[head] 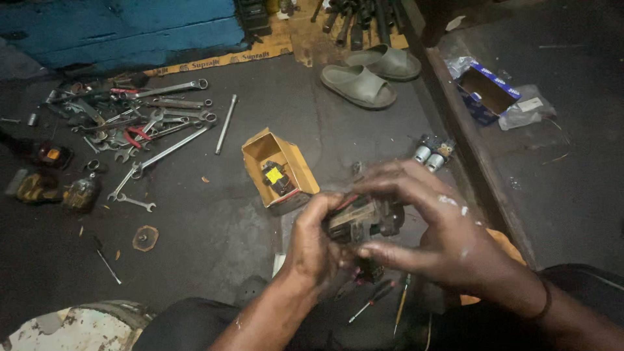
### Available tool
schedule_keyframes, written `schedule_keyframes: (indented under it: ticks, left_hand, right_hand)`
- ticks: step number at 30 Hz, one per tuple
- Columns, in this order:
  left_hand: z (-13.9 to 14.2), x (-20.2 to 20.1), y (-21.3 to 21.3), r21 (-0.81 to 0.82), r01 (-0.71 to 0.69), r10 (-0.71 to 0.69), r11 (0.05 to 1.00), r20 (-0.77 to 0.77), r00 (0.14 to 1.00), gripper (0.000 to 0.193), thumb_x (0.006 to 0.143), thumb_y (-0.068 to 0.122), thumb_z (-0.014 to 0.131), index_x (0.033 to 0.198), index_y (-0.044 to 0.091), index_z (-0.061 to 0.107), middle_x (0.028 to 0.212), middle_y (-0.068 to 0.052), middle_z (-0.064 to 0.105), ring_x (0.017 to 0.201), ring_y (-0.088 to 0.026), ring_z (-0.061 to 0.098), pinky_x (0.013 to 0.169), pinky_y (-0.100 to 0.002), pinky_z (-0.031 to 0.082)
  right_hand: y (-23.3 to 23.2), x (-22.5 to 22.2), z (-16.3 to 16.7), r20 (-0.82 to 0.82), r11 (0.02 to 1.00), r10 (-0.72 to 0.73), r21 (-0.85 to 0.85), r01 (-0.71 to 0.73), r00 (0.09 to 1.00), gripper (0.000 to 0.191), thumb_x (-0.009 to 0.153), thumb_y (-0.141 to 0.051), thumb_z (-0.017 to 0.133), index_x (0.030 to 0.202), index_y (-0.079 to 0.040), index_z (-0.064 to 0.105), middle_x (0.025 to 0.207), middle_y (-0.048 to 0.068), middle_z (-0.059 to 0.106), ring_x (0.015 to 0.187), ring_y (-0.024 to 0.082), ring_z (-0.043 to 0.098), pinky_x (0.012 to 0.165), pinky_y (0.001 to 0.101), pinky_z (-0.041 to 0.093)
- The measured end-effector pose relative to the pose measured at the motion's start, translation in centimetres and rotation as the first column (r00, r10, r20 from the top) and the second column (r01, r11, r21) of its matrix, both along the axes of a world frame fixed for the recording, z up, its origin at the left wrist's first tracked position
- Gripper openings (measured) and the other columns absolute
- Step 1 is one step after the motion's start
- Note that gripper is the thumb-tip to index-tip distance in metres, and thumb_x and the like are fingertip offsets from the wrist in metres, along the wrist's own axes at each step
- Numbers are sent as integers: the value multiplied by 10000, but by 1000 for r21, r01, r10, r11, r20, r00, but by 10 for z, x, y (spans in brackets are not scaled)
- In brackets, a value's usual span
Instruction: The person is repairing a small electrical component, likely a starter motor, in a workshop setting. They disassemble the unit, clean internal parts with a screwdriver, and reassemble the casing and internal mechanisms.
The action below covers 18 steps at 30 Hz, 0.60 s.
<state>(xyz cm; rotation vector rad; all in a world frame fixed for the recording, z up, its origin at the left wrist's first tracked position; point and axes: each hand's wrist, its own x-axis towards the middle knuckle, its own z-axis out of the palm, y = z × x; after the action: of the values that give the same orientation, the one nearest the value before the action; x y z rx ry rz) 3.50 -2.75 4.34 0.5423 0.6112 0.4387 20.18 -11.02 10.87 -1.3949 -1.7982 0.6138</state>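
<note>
Both my hands hold a small dark metal mechanical part (364,218) over the dark floor. My left hand (315,244) grips its left side with curled fingers. My right hand (432,227) wraps over its top and right side, fingers spread across it. Much of the part is hidden by my fingers. Just beyond the hands lies an open orange cardboard box (279,170) with a small black and yellow component inside.
Several wrenches and red-handled pliers (146,127) are scattered at the left. Two green slippers (370,75) lie at the top. A metal bar (471,140) runs diagonally at the right, an open blue box (487,91) beyond it. Screwdrivers (383,299) lie near my knees.
</note>
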Motion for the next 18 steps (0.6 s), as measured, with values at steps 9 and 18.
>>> schedule_keyframes:
  ticks: [9,18]
  left_hand:
    - [11,2,-7,70,32,-31,997,-17,999,751,850,659,717,1217,10,629,827,-59,588,506,-51,505,391,-206,354]
    - [28,5,-7,-99,-119,104,988,-140,985,498,880,388,687,1224,63,531,985,-64,654,735,-102,697,538,-253,525]
  right_hand:
    - [2,0,4,67,995,-97,21,96,993,605,755,-317,870,1277,-82,674,1300,126,620,1212,246,653,948,376,585]
    - [1,0,-1,-9,999,-10,34,10,1000,773,738,-287,884,1401,-46,568,1396,144,598,1327,315,582,1072,429,514]
